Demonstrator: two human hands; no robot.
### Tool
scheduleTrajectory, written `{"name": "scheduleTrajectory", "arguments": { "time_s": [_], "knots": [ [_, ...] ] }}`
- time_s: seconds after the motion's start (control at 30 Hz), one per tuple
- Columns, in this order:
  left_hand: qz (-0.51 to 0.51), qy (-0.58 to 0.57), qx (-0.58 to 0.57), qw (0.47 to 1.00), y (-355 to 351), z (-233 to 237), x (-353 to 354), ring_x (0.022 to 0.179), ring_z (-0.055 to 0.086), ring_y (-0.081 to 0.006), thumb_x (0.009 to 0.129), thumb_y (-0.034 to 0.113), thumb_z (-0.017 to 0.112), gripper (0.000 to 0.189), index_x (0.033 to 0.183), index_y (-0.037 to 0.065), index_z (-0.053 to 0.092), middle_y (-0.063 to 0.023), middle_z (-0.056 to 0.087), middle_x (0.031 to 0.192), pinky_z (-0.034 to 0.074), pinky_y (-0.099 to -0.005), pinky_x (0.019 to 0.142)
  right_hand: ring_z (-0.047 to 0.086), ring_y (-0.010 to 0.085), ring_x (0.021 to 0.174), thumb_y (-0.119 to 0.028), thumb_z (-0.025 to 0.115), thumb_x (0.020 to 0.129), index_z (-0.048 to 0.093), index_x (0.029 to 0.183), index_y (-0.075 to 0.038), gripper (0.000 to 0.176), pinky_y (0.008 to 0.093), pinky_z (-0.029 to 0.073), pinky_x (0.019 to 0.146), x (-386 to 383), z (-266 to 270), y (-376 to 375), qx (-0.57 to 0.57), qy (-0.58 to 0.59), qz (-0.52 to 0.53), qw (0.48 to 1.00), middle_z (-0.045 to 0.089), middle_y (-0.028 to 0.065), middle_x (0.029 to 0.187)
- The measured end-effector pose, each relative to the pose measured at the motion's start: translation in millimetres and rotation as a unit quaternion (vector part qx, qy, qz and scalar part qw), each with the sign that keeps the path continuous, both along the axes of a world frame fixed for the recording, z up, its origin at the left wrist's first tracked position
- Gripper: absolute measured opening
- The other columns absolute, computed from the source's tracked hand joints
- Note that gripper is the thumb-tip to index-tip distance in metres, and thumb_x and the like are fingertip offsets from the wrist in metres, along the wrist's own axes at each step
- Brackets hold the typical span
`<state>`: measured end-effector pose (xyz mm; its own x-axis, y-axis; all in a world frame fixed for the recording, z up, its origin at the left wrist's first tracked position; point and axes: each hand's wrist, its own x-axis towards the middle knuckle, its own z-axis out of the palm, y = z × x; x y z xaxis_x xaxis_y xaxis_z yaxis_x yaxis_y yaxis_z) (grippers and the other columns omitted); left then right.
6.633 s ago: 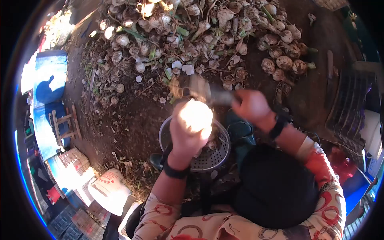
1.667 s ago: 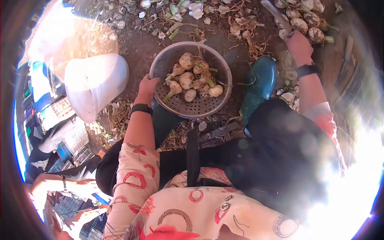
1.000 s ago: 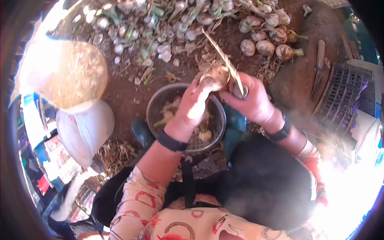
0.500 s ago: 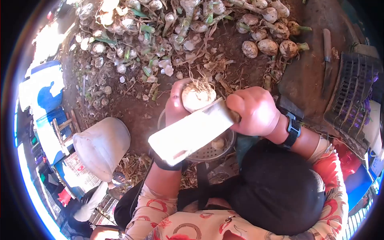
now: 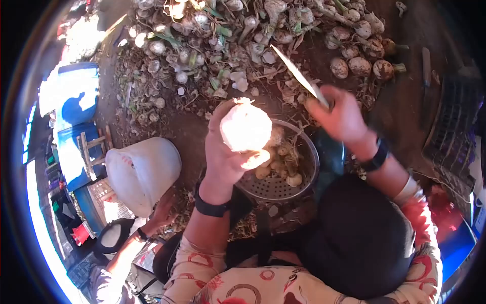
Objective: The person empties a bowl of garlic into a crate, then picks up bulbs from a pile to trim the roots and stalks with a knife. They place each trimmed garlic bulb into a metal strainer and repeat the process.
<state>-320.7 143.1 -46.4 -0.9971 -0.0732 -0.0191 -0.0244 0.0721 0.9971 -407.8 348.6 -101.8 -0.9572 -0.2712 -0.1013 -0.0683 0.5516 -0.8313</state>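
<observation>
My left hand (image 5: 223,157) is closed round an onion (image 5: 246,126), whose face is washed out by bright sunlight, with a tuft at its top. My right hand (image 5: 341,119), to the right and apart from the onion, grips a knife (image 5: 298,73) by its handle. The blade points up and to the left, seen nearly edge-on. Below my left hand stands a round metal colander (image 5: 310,175) with holes in its base and several smaller pale bulbs (image 5: 276,164) inside; my left hand and wrist cover part of it.
A large heap of onions (image 5: 223,45) with dry stalks and loose skins covers the ground ahead. A second knife (image 5: 427,66) lies at the right near a dark crate (image 5: 453,121). At the left is a white bucket (image 5: 144,172), with another person's hand (image 5: 163,210) beside it.
My right hand has swung the knife away from the onion, up and right, turning the blade edge-on. The colander's bulbs show more. Another person's arm has appeared by the bucket.
</observation>
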Motion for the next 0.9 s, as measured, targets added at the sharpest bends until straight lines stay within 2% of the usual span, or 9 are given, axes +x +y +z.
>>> {"name": "scheduleTrajectory", "arguments": {
  "time_s": [0.03,0.1,0.23,0.3,0.37,0.43,0.57,0.67,0.9],
  "knots": [
    [-0.004,0.007,-0.046,0.999,-1,0,6,0.100,0.049,-0.0251,0.071,0.038,0.063,0.069,0.122,0.003,0.032,-0.0127,0.047,0.112,0.040,-0.0382,0.087,0.057,0.0330,0.061,-0.024,0.059,0.069,0.057,0.076,0.000,0.025,0.0364,0.045,0.057,-3,-1,2,-0.013,0.024,-0.009,1.000,0.057,0.0181,0.064],
    [0.027,0.018,0.228,0.973,-1,0,-1,0.095,0.051,-0.0204,0.066,0.005,0.060,0.056,0.117,0.003,0.035,-0.0120,0.051,0.106,0.045,-0.0279,0.077,0.056,0.0253,0.053,-0.023,0.058,0.071,0.056,0.072,0.001,0.024,0.0336,0.043,0.052,-11,7,2,0.016,0.071,-0.021,0.997,0.054,0.0155,0.057],
    [0.085,0.050,0.315,0.944,4,5,-6,0.083,0.054,-0.0196,0.074,0.002,0.057,0.040,0.110,0.002,0.039,-0.0113,0.051,0.099,0.046,-0.0266,0.072,0.044,0.0103,0.047,-0.019,0.062,0.072,0.052,0.068,-0.001,0.021,0.0273,0.038,0.046,7,60,-12,-0.181,0.018,0.088,0.979,0.046,0.0072,0.049],
    [0.077,0.021,0.379,0.922,15,13,-12,0.082,0.054,-0.0191,0.073,0.003,0.058,0.036,0.105,0.002,0.041,-0.0113,0.051,0.097,0.046,-0.0262,0.071,0.047,0.0116,0.048,-0.017,0.062,0.071,0.054,0.068,-0.001,0.019,0.0273,0.039,0.047,1,67,-11,-0.195,0.111,0.180,0.958,0.049,0.0102,0.051],
    [0.068,-0.011,0.437,0.897,17,20,-13,0.080,0.054,-0.0186,0.073,0.003,0.059,0.033,0.101,0.001,0.042,-0.0112,0.052,0.094,0.046,-0.0257,0.069,0.055,0.0223,0.055,-0.022,0.059,0.072,0.056,0.070,0.001,0.024,0.0321,0.043,0.053,4,47,-10,-0.107,-0.172,0.159,0.966,0.054,0.0168,0.059],
    [0.053,-0.033,0.492,0.868,7,26,-27,0.071,0.054,-0.0177,0.071,0.006,0.060,0.027,0.093,0.001,0.044,-0.0111,0.051,0.090,0.046,-0.0248,0.063,0.059,0.0242,0.064,-0.027,0.057,0.072,0.059,0.076,0.002,0.029,0.0344,0.045,0.061,21,-18,9,0.078,-0.087,0.145,0.982,0.057,0.0186,0.065],
    [0.003,-0.069,0.441,0.895,-3,-26,0,0.083,0.054,-0.0204,0.077,0.013,0.052,0.033,0.105,-0.001,0.042,-0.0122,0.053,0.089,0.045,-0.0315,0.075,0.060,0.0233,0.069,-0.024,0.061,0.070,0.060,0.084,0.004,0.031,0.0320,0.045,0.064,31,-9,26,-0.034,-0.219,0.002,0.975,0.060,0.0192,0.072],
    [0.052,-0.102,0.614,0.781,-1,-43,-2,0.084,0.046,-0.0247,0.075,0.025,0.051,0.026,0.089,0.003,0.056,-0.0120,0.053,0.088,0.039,-0.0321,0.073,0.059,0.0211,0.063,-0.023,0.061,0.070,0.059,0.080,0.004,0.028,0.0299,0.045,0.059,13,14,30,-0.002,-0.101,-0.013,0.995,0.058,0.0181,0.067],
    [0.018,-0.099,0.663,0.741,36,-17,-15,0.087,0.049,-0.0255,0.081,0.035,0.043,0.038,0.095,0.002,0.053,-0.0144,0.056,0.092,0.039,-0.0374,0.082,0.056,0.0301,0.057,-0.021,0.059,0.070,0.059,0.076,0.001,0.022,0.0325,0.044,0.055,14,10,10,-0.134,-0.073,0.108,0.982,0.055,0.0185,0.063]
  ]
}}
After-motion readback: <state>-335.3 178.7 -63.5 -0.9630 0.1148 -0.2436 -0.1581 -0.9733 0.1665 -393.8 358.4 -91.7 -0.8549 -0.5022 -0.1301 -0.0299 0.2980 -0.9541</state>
